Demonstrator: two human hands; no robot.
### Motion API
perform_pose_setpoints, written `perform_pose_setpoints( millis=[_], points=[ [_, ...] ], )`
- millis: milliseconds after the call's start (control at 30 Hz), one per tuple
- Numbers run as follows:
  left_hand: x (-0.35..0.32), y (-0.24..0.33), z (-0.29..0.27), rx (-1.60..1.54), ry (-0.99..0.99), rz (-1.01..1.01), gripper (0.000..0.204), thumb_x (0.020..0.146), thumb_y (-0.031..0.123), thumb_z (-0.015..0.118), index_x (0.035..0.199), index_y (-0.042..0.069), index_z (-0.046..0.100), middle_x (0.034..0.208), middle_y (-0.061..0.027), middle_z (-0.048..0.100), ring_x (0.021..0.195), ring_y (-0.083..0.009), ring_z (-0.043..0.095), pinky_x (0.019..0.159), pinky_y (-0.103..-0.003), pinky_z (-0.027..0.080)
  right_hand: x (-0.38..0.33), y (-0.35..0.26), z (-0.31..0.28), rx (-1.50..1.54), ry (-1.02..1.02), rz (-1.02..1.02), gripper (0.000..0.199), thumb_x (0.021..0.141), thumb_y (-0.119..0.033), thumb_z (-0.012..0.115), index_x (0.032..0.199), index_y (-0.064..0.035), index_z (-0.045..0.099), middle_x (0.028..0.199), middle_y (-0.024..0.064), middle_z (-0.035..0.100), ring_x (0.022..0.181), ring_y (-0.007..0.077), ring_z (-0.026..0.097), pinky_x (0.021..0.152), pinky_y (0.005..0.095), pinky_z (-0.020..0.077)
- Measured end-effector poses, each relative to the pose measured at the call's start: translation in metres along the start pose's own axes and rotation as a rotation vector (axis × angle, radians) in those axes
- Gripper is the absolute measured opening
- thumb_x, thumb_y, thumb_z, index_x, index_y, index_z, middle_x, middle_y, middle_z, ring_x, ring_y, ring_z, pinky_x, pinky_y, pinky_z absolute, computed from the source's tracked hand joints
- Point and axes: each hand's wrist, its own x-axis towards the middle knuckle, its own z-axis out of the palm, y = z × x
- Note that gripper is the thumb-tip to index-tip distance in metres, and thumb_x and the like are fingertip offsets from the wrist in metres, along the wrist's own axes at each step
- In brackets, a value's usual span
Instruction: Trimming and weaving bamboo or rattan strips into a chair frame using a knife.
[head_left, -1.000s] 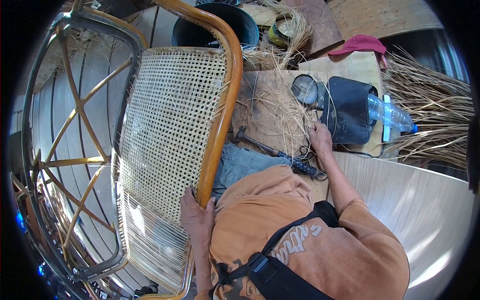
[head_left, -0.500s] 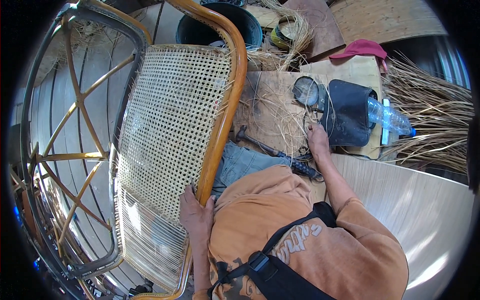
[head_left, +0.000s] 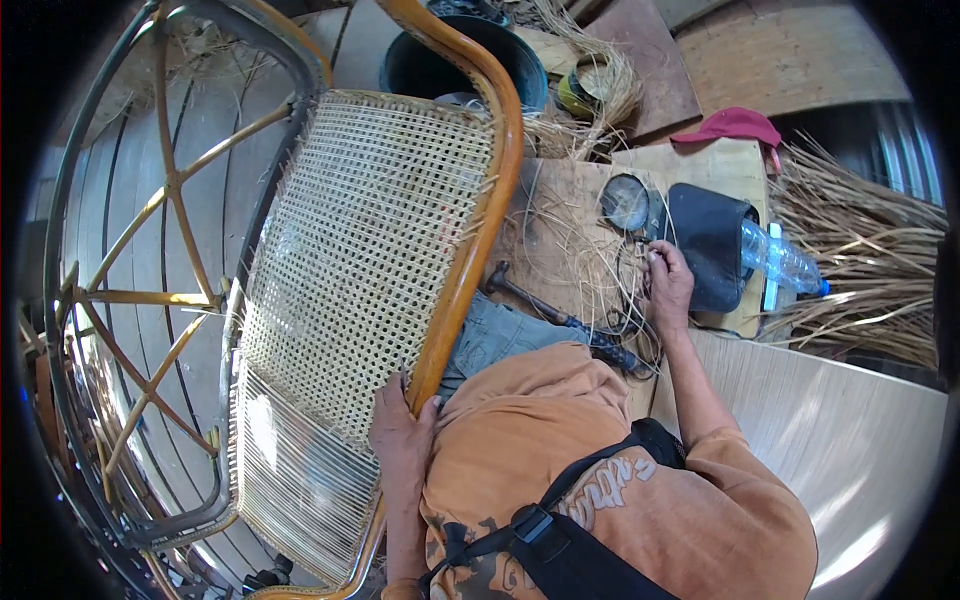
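A rattan chair (head_left: 478,235) with a glossy orange-brown bent frame leans on its side at my left. Woven cane mesh (head_left: 370,220) covers most of its panel, and only parallel strands (head_left: 300,490) fill the lower part. My left hand (head_left: 402,425) is wrapped round the frame's near edge, thumb on the rail and fingers over the cane. To the right, my right hand (head_left: 670,282) is closed in a pinch above loose cane strips (head_left: 590,245), beside a black pouch (head_left: 705,235). Whatever its fingertips hold is too small to make out.
A hammer (head_left: 525,293) lies by my lap on a wooden board (head_left: 545,195). Near it are a round shallow dish (head_left: 626,203) and a plastic bottle (head_left: 780,258). Farther off are a dark bucket (head_left: 415,65), a red cap (head_left: 730,127) and a bundle of cane (head_left: 860,240).
My right hand has lifted a little and turned, its fingers now curled in a pinch beside the pouch. My left hand keeps its grip on the chair frame. The whole view has shifted slightly.
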Motion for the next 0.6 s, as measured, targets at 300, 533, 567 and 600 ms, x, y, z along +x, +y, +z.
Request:
perform_pose_setpoints(
  millis=[300,533,567,600],
  points=[
    [-0.038,-0.039,-0.037,-0.591,-0.019,-0.323,0.026,0.087,0.024,0.058,0.101,0.001,0.057,0.084,-0.0194,0.061,0.078,-0.0334,0.061,0.07,-0.038,0.047,-0.02,-0.166,0.157,0.203,-0.625,-0.257,0.011,0.09,-0.004,0.053,0.098,0.0003,0.059,0.079,0.0032,0.06,0.069,0.0083,0.056,0.062,0.0208,0.0456],
    [-0.129,-0.098,-0.012,-0.947,0.135,-0.749,0.029,0.088,0.026,0.058,0.094,-0.002,0.059,0.071,-0.0053,0.059,0.067,-0.0145,0.057,0.063,-0.031,0.046,-0.137,-0.217,0.382,0.037,-1.332,-0.279,0.012,0.087,-0.005,0.057,0.097,-0.0009,0.061,0.078,0.0035,0.062,0.064,0.0084,0.059,0.057,0.0216,0.046],
    [-0.136,-0.102,-0.004,-1.026,0.142,-0.831,0.029,0.088,0.026,0.059,0.093,-0.002,0.06,0.068,-0.0032,0.057,0.064,-0.0119,0.056,0.061,-0.029,0.046,-0.148,-0.224,0.404,-0.018,-1.362,-0.308,0.012,0.087,-0.007,0.058,0.097,-0.002,0.062,0.077,0.003,0.062,0.063,0.0083,0.06,0.056,0.0221,0.0462],
    [-0.136,-0.103,-0.004,-1.039,0.146,-0.842,0.029,0.088,0.026,0.059,0.093,-0.002,0.06,0.068,-0.0032,0.057,0.064,-0.0119,0.056,0.061,-0.029,0.046,-0.159,-0.224,0.427,-0.03,-1.376,-0.311,0.012,0.087,-0.007,0.058,0.097,-0.002,0.062,0.077,0.003,0.062,0.063,0.0083,0.06,0.056,0.0221,0.0462]
  ],
)
